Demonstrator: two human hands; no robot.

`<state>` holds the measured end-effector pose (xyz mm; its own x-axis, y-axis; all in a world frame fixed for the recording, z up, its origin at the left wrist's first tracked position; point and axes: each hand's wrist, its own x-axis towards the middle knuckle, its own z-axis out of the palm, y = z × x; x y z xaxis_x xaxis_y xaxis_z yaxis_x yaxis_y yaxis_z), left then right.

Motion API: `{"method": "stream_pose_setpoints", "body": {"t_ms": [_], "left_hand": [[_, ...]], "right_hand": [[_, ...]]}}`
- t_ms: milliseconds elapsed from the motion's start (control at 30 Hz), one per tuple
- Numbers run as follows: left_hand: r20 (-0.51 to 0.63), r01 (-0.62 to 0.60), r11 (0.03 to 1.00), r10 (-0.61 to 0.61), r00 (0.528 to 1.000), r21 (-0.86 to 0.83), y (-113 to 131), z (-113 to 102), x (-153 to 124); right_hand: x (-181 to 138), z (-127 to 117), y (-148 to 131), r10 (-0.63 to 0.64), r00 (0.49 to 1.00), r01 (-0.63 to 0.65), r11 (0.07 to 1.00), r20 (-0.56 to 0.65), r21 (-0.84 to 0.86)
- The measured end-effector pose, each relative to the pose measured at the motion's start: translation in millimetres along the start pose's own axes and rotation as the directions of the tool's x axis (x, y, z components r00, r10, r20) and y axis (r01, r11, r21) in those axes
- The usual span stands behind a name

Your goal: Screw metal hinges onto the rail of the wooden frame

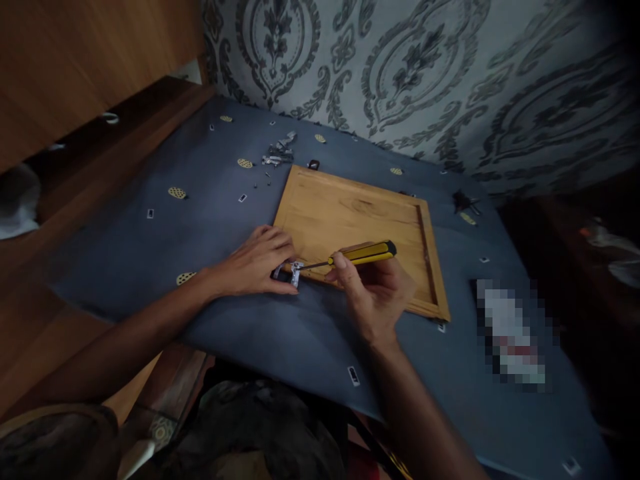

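Note:
A flat wooden panel door [350, 220] lies on a blue cloth [210, 220]. My left hand [257, 261] presses a small metal hinge [295, 272] against the panel's near left corner, fingers curled round it. My right hand [375, 290] grips a screwdriver with a yellow and black handle [363, 253]. Its thin shaft points left, with the tip at the hinge.
A pile of metal hinges and screws [279, 153] lies on the cloth beyond the panel. Small dark hardware [463, 201] sits at the right. A blurred-out object [513, 333] lies at the near right. Patterned wallpaper [400, 67] rises behind; wooden furniture [75, 60] stands at left.

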<state>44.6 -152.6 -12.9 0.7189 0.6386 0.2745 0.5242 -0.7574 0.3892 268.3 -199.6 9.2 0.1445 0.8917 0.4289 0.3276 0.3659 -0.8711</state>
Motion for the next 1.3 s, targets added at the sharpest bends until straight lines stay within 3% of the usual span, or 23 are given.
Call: {"method": "stream_pose_setpoints", "body": {"t_ms": [433, 667, 800, 1100, 1300], "left_hand": [[0.001, -0.013, 1.0, 0.013, 1.0, 0.012, -1.1, 1.1, -0.4], [0.004, -0.02, 0.998, 0.02, 1.0, 0.054, -1.0, 1.7, 0.0], [-0.001, -0.012, 0.998, 0.012, 1.0, 0.066, -0.8, 1.8, 0.6], [0.002, -0.025, 0.998, 0.025, 1.0, 0.051, -0.2, 0.9, 0.1], [-0.003, -0.024, 0.999, 0.025, 1.0, 0.042, -0.2, 0.8, 0.1]], "right_hand": [[-0.7, -0.6, 5.2, -0.006, 0.999, 0.007, 1.0, 0.046, -0.024], [2.5, -3.8, 1.7, -0.208, 0.963, 0.212, 0.977, 0.173, -0.003], [4.3, -5.6, 0.8, -0.247, 0.949, 0.252, 0.968, 0.198, -0.001], [1.8, -8.4, 3.9, -0.161, 0.966, 0.164, 0.986, 0.202, 0.001], [2.3, -4.7, 5.5, -0.062, 0.988, 0.059, 0.998, 0.138, 0.031]]}}
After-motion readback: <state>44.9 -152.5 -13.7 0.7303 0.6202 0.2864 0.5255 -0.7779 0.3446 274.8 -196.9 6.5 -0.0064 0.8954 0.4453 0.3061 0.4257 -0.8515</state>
